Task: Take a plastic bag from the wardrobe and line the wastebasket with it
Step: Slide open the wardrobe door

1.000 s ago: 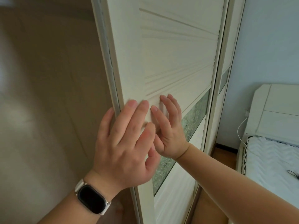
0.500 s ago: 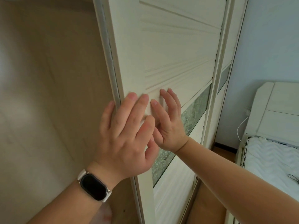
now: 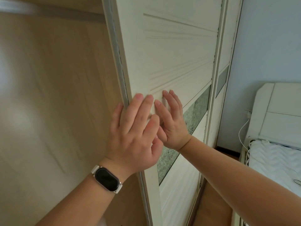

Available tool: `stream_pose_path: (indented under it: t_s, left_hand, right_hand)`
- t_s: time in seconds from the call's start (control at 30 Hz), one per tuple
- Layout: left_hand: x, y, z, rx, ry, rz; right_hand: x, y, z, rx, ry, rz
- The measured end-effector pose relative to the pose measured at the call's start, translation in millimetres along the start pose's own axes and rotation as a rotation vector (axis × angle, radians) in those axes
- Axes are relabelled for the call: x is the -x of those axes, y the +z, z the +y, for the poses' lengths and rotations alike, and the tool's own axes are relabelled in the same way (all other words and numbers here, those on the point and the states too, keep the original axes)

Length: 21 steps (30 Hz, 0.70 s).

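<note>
The wardrobe's white sliding door (image 3: 175, 51) fills the middle of the head view. It has raised lines and a green patterned glass band (image 3: 193, 115). My left hand (image 3: 135, 136), with a watch on its wrist, lies flat on the door's left edge with fingers apart. My right hand (image 3: 171, 121) presses flat on the door panel just right of it, fingers spread. Left of the door edge the wardrobe's wooden inside (image 3: 61, 88) shows, blurred. No plastic bag or wastebasket is in view.
A second door panel (image 3: 223, 66) stands behind the first on the right. Further right are a pale blue wall (image 3: 267, 46), a white bed headboard (image 3: 280, 110) with a hanging white cable (image 3: 242, 131), and a white mattress (image 3: 273, 162). Wooden floor (image 3: 211, 206) lies below.
The door edge and both hands have shifted slightly right, and a little more of the wardrobe's inside shows on the left. Both hands stay flat on the door.
</note>
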<state>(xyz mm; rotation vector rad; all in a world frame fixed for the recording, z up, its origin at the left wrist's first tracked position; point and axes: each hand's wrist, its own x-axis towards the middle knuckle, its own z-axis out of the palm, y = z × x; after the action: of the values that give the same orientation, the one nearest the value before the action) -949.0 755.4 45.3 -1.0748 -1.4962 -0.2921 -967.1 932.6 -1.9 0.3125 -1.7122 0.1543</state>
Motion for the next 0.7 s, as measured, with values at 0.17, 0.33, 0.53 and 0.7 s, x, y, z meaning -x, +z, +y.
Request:
stream_pose_path:
  t_s: [0.17, 0.33, 0.53, 0.7]
  left_hand:
    - [-8.5, 15.7, 4.8, -0.001, 0.007, -0.035]
    - [-13.1, 26.7, 8.5, -0.019, 0.013, -0.053]
    - [-15.7, 28.0, 9.2, 0.017, 0.036, -0.081]
    - [-2.6, 3.7, 0.7, 0.116, 0.122, -0.193]
  right_hand:
    - [0.0, -6.5, 21.0, 0.017, 0.000, -0.052]
    - [-3.2, -21.6, 28.5, 0.013, -0.024, -0.114]
    - [-2.8, -42.6, 24.6, 0.075, 0.063, -0.262]
    - [-5.9, -62.7, -2.1, 0.125, 0.114, -0.323]
